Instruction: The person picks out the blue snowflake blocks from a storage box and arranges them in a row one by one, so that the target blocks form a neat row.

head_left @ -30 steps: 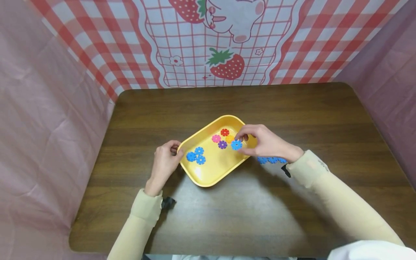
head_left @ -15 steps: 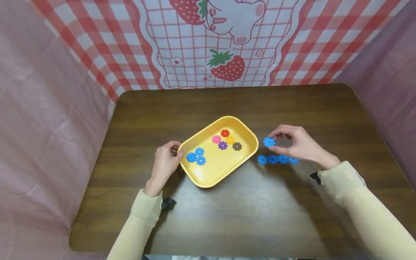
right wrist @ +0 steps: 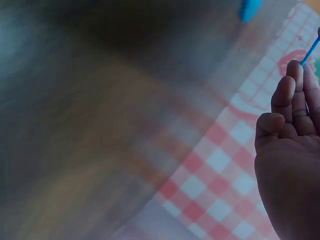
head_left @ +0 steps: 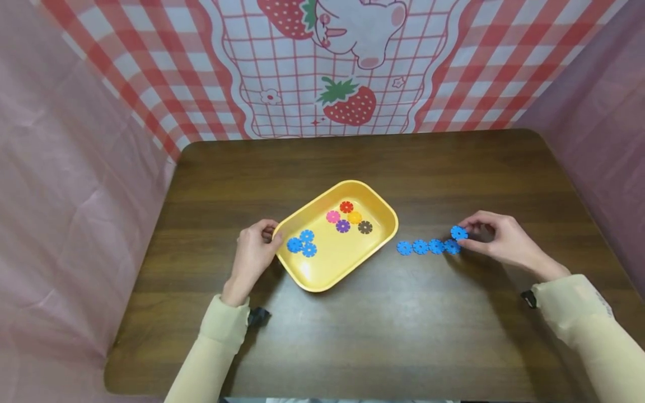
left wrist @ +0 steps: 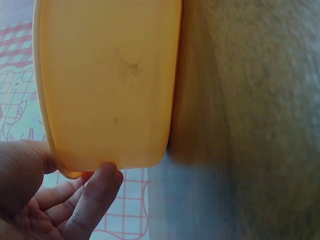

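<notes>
My left hand (head_left: 253, 254) grips the left end of a yellow tray (head_left: 316, 289), thumb over the rim and fingers outside; the left wrist view shows the tray's outer wall (left wrist: 107, 90) beside the fingers. Between thumb and fingers, my right hand (head_left: 504, 240) pinches a blue snowflake disc (head_left: 459, 233), a flat toothed piece. It overlaps the right end of a row of blue discs (head_left: 420, 247) on the table. Edge-on in the right wrist view, the pinched disc (right wrist: 311, 52) shows as a thin blue line at the fingertips.
Inside the tray lie several blue discs (head_left: 309, 249) at the left, and red (head_left: 346, 207), pink (head_left: 333, 216), orange (head_left: 355, 217), purple (head_left: 343, 226) and brown (head_left: 365, 227) ones at the right. A checked strawberry cloth (head_left: 347, 103) hangs behind the wooden table (head_left: 353, 347).
My right hand has carried the blue disc out of the tray, rightward to the far end of the row, uncovering the brown disc. The left hand stays at the tray's end.
</notes>
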Tool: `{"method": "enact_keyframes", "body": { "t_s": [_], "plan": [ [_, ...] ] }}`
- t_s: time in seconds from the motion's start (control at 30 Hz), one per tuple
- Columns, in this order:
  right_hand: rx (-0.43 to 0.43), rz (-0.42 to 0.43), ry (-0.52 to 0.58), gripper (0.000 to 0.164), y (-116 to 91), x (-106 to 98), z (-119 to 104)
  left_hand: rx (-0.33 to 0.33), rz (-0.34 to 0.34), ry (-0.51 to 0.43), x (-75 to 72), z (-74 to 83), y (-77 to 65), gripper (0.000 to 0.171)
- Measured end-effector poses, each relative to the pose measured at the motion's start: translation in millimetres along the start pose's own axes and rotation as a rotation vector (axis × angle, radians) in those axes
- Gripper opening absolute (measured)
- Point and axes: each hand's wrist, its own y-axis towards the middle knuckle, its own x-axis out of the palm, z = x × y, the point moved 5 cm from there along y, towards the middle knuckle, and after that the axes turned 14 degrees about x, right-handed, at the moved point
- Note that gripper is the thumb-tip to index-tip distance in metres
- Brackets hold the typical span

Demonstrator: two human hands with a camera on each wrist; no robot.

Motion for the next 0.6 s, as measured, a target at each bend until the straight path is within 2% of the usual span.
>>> {"method": "enact_keyframes", "body": {
  "t_s": [0.23,0.6],
  "plan": [
    [0.015,0.007,-0.027,0.031,-6,0,22,0.005,0.000,0.002,0.1,0.8,0.4,0.018],
    [-0.049,-0.010,-0.099,0.032,-11,5,35,0.007,0.018,-0.001,-0.6,-0.4,0.6,0.015]
  ]
}}
